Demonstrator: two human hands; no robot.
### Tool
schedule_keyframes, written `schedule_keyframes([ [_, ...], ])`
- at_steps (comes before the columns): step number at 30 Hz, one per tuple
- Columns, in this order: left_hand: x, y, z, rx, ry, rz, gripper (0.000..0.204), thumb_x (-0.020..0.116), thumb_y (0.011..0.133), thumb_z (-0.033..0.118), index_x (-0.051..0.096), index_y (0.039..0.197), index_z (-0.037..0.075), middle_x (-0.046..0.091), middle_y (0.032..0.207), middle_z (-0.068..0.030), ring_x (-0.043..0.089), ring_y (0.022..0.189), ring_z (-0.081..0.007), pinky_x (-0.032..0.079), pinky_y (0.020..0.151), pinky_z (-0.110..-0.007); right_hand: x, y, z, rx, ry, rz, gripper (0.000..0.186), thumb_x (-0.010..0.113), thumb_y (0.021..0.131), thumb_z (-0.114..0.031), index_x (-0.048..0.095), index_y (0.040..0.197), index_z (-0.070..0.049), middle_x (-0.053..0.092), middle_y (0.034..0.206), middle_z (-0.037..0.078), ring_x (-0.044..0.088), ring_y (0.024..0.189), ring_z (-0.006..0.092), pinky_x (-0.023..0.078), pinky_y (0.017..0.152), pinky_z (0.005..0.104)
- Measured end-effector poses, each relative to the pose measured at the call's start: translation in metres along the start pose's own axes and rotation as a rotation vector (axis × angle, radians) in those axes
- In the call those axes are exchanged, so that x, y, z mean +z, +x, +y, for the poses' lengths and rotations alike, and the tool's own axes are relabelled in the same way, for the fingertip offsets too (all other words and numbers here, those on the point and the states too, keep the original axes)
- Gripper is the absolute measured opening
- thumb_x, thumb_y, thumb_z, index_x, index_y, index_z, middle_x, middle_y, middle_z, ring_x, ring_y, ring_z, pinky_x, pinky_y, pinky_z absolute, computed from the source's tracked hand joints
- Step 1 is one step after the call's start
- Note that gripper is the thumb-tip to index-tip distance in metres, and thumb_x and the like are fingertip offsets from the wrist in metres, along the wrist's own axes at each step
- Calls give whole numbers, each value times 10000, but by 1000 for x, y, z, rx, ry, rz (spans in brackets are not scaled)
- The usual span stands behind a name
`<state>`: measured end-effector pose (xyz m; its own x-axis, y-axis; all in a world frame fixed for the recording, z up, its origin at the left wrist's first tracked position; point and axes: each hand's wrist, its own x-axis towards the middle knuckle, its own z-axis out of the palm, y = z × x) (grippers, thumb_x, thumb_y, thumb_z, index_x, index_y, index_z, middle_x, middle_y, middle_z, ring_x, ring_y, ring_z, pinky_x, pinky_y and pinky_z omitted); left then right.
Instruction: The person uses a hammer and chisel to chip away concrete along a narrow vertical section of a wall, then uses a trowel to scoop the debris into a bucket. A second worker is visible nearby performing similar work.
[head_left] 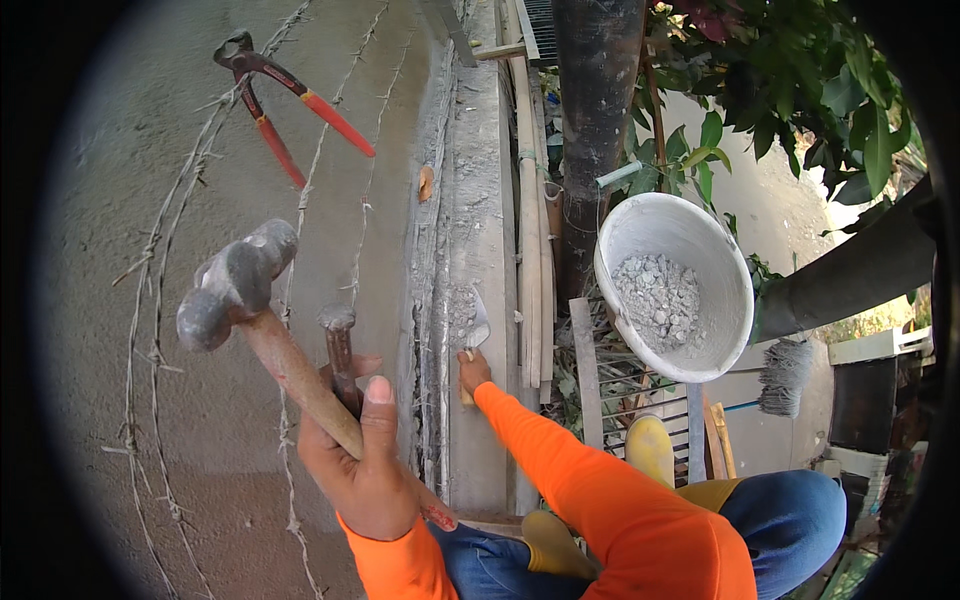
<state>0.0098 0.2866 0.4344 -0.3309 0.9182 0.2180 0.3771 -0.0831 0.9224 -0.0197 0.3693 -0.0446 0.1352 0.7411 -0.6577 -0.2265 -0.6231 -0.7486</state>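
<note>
My left hand (365, 480) is closed around the wooden handle of a club hammer (238, 275) and also grips a steel chisel (340, 350); the hammer's grey head points up and left. Reaching forward to the ledge, my right hand (474, 372) is closed on the handle of a trowel (481, 325). The trowel's blade lies on the concrete ledge (477, 230) beside grey rubble (463, 312). Along the ledge's left side runs a rough, chipped groove (430, 330).
Barbed wire (150, 350) runs in several strands along the wall at left, with red-handled pincers (262, 75) hooked on it. A white bucket (735, 300) of rubble stands at right, near a dark trunk (595, 130), leafy branches (850, 100) and a brush (787, 375). Yellow boots (650, 450) show below.
</note>
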Motion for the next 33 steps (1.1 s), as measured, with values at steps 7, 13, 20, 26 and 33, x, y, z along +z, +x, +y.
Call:
schedule_keyframes([
  [7, -8, -4, 3, 4, 27, 13, 264, 703, 941, 179, 645, 1064, -48, 602, 873, -35, 509, 775, -98, 399, 712, -257, -21, -8, 2, 78, 73, -150, 380, 594, 982, -341, 531, 1246, -75, 625, 783, 151, 620, 525, 267, 504, 463, 436],
  [13, -7, -4, 6, -17, -2, -12, 238, 697, 945, 153, 648, 1068, -45, 613, 882, -38, 514, 775, -97, 404, 716, -248, -17, -21, -10, 118, 200, -155, 360, 587, 986, -353, 502, 1261, -138, 535, 683, 98, 552, 475, 237, 482, 429, 419],
  [20, -4, 3, 2, 71, 43, -44, 227, 664, 967, 115, 648, 1113, -58, 653, 931, -68, 567, 838, -113, 461, 771, -271, -48, -63, -45, 193, 283, -269, 354, 570, 992, -388, 457, 1259, -184, 516, 724, 83, 537, 502, 214, 478, 422, 412],
  [26, -4, 17, -8, 51, 66, -16, 238, 654, 981, 155, 658, 1114, -42, 659, 940, -94, 590, 859, -152, 471, 807, -296, -109, -157, -160, 164, 444, -343, 294, 547, 999, -398, 454, 1151, -163, 503, 746, 65, 521, 520, 184, 460, 443, 376],
  [33, 3, 35, -26, 60, 43, 24, 242, 653, 978, 165, 656, 1109, -39, 664, 968, -106, 605, 889, -177, 476, 823, -326, -201, -254, -251, -166, 939, -473, 287, 470, 1050, -425, 472, 1058, -138, 491, 736, 34, 470, 515, 136, 423, 425, 305],
])
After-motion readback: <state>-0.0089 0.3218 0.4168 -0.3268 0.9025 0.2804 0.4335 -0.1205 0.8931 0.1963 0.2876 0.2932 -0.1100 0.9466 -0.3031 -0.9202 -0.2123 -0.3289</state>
